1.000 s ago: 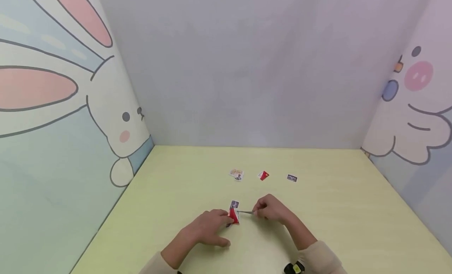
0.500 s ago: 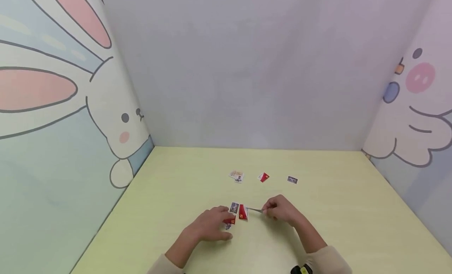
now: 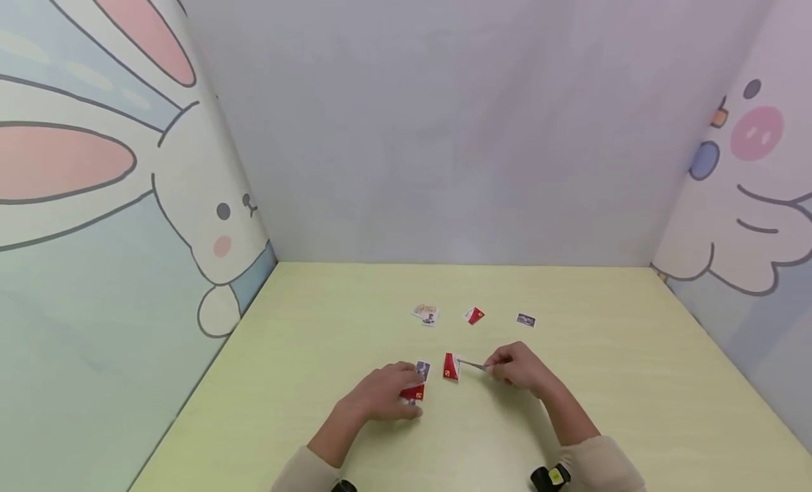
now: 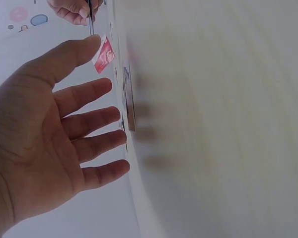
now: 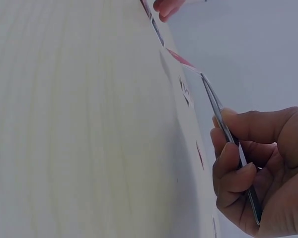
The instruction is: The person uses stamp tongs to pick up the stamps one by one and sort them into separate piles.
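One small red-and-white card was gripped at its white edge by the tips of the tweezers, just to the right of a group of cards on the table; it was tilted, and whether a corner met the surface could not be told. The right hand pinched the tweezers between thumb and curled fingers. The left hand had its fingers extended and spread over a red card and a picture card; actual contact was not clear. The likeliest failure lay at the tips: a slackened pinch could have let the card slip or swivel, since so little of its edge was caught, while too hard a squeeze might have creased it. A sweep of the left fingers could have scattered the group. Farther back lay two overlapping pale cards, another red-and-white card and a dark card, well apart from both hands.
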`<state>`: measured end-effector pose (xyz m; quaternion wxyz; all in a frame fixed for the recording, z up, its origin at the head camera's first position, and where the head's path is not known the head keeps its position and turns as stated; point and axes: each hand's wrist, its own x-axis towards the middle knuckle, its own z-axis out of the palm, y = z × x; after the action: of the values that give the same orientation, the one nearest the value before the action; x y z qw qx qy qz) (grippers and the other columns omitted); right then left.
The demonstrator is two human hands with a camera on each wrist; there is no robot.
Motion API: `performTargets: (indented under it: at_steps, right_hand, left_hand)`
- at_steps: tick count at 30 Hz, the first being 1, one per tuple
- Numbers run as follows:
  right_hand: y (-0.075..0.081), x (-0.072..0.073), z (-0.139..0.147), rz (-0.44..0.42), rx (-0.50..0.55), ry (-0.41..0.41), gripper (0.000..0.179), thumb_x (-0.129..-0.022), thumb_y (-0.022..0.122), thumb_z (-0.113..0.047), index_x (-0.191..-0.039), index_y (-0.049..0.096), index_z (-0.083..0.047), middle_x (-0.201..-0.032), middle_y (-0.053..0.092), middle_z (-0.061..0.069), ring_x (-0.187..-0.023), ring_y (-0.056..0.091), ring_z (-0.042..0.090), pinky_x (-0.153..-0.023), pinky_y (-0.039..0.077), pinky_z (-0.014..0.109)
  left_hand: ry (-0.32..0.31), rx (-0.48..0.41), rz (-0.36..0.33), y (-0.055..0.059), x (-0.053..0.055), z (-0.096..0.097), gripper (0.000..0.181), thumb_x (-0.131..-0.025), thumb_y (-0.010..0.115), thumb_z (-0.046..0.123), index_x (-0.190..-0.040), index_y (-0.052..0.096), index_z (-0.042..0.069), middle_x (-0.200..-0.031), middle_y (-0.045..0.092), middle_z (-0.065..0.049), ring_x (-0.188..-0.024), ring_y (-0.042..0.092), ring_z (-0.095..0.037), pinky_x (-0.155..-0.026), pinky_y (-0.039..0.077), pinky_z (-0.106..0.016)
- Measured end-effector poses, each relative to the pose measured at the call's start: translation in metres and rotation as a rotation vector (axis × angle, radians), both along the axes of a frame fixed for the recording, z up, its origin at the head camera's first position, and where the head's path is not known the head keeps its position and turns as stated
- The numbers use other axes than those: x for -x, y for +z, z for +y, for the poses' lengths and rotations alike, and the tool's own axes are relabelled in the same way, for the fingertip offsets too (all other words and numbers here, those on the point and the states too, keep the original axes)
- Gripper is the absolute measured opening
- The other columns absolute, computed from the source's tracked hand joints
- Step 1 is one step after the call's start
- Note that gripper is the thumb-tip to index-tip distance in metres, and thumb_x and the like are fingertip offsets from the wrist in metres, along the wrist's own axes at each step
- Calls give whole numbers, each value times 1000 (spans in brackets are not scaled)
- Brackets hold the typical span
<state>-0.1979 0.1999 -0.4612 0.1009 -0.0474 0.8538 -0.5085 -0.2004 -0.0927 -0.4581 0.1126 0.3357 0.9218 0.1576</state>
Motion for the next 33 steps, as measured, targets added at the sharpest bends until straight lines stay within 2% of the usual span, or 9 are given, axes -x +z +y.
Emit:
performTargets:
  at_steps: [3,8,16,25,33]
  right_hand:
    - [2,4,5,2,-18,-16,7,-84,62,-1,-88,67,2,-64,52,4,-55,42,15,-47,33,26]
    - [1,5,11,-11,-42,-69,8,-84,61,-1,-88,67,2,-64,51,4,-55,42,16,-48,33,27]
    - [-1,12,21,-43,-47,-146,10,-84,60,0,-90,68,2,-63,51,6,-54,41,16,-47,32,27]
    - [-1,24,33,-52,-16,-216,12,-84,61,-4,-92,67,3,-61,50,5,-49,38,15,-44,30,26]
    - [-2,33,38,-66,25,-257,14,-84,60,-4,-93,66,6,-59,50,4,-45,35,11,-41,28,24]
  left_hand:
    - [-9,-3,7,1,3,4,49,-79,70,42,-121,63,19,-127,53,-1,-115,48,-19,-91,43,-40]
    - [-15,9,14,-4,3,9,49,-78,71,43,-120,63,18,-129,53,-1,-118,46,-19,-92,42,-39]
    - [-23,31,14,-3,5,11,48,-78,72,41,-119,63,19,-132,50,-5,-119,45,-22,-91,42,-45]
    - [6,52,8,2,8,14,50,-76,73,43,-119,62,21,-133,47,-5,-117,45,-22,-91,41,-46]
    - [5,47,-3,0,3,11,49,-76,73,42,-119,63,21,-131,49,-4,-118,45,-21,-91,40,-48]
